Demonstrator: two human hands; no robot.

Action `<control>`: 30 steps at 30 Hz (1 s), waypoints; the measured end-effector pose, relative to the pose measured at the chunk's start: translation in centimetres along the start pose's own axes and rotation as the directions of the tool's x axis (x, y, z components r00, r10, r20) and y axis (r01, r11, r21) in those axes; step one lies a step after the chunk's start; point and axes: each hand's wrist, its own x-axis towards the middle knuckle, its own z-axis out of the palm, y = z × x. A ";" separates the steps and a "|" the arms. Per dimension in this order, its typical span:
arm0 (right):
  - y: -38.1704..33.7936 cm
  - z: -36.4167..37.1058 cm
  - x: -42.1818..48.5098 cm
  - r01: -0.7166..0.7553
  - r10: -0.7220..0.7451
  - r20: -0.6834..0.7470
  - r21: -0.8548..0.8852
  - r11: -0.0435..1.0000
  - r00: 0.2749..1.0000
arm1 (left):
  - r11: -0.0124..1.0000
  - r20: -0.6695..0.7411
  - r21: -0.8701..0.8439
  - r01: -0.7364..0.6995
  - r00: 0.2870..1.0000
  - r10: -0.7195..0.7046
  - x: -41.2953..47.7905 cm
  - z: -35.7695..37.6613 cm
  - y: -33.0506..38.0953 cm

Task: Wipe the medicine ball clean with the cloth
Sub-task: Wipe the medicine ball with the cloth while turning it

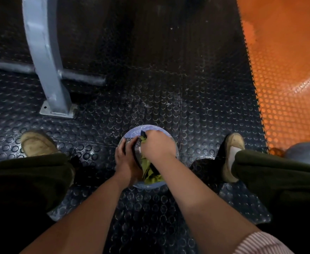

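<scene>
Below, black studded rubber floor [169, 88] is spreading out under both hands, with an orange mat [288, 70] lying well to their right. A grey metal post [46, 70] is standing beyond and left of the left hand. Directly under the hands, a pale blue medicine ball [147, 129] is sitting on the floor. The left hand [126, 162] is curling round the ball's left side, holding it. The right hand [157, 145] is gripping a green cloth [148, 171], pressing it onto the ball's top.
</scene>
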 end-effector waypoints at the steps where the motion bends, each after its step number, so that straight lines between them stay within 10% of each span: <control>1: 0.7 -0.2 0.1 -0.036 0.036 -0.009 0.028 0.999 0.999 | 0.998 0.040 0.057 -0.031 0.999 0.029 0.0 -0.2 -0.6; 8: 6.0 -1.3 0.7 -0.268 0.274 -0.017 0.167 0.949 0.962 | 0.999 0.147 0.009 -0.034 0.989 0.032 -0.6 -0.6 -0.1; 30: 6.2 0.0 -0.1 -0.140 0.166 -0.129 0.186 0.972 0.978 | 0.990 0.143 0.142 -0.008 0.990 -0.013 -0.2 -0.1 0.7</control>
